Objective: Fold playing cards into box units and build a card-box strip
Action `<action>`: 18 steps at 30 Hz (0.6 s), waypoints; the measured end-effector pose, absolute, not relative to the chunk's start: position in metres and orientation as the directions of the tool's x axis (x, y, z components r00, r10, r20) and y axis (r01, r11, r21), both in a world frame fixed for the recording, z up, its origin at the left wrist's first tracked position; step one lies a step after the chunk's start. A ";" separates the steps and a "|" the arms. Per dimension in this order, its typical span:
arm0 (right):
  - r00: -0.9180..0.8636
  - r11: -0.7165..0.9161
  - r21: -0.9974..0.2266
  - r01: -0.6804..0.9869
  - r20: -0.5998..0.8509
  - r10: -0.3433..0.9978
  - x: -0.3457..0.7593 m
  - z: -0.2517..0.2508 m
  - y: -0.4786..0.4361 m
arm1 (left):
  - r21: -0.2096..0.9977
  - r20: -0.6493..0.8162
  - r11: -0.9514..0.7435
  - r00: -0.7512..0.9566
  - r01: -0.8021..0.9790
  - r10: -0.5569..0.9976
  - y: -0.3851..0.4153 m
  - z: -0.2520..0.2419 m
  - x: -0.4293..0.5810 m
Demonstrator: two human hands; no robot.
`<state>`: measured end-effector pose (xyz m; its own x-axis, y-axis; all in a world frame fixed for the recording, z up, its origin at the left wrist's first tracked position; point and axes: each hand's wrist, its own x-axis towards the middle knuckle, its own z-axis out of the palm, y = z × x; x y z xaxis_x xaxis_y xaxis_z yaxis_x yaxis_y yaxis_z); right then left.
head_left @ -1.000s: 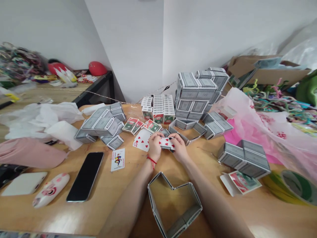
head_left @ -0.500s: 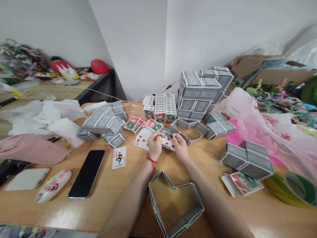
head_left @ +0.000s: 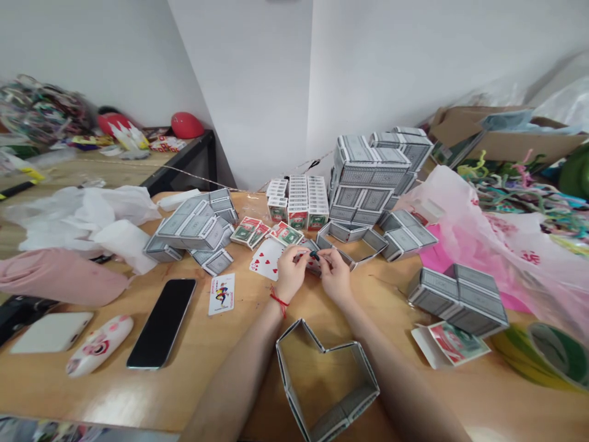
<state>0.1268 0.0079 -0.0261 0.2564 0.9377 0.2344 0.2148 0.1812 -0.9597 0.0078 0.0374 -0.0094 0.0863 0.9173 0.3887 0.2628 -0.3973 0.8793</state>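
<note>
My left hand (head_left: pixel 289 274) and my right hand (head_left: pixel 334 277) meet over the wooden table (head_left: pixel 207 368), fingers pinched together on one playing card (head_left: pixel 314 264) with red hearts, now bent between them. Just left of my hands lies a face-up hearts card (head_left: pixel 265 259). A joker card (head_left: pixel 221 294) lies further left. A heart-shaped frame of folded cards (head_left: pixel 326 382) stands on the table between my forearms, close to me.
Stacks of grey card blocks (head_left: pixel 372 175), card packs (head_left: pixel 298 202) and another heart frame (head_left: pixel 352 240) sit behind my hands. A phone (head_left: pixel 162 322), a power bank (head_left: pixel 50 332) and a pink case (head_left: pixel 99 345) lie left. Pink plastic bags (head_left: pixel 497 239) and tape rolls (head_left: pixel 547 353) crowd the right.
The flat hearts card in my hands has been folded together; my fingertips have closed in toward each other. The view shifted slightly.
</note>
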 end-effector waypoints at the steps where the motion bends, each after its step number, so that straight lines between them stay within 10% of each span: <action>1: 0.270 0.169 -0.956 0.239 0.232 0.935 0.127 -0.027 0.008 | 0.870 0.408 -0.412 0.077 0.272 0.910 0.037 -0.010 0.007; 18: 0.282 0.133 -0.984 0.115 0.161 0.946 0.117 -0.022 0.001 | 0.779 0.513 -0.475 0.019 0.409 0.858 0.029 -0.009 0.009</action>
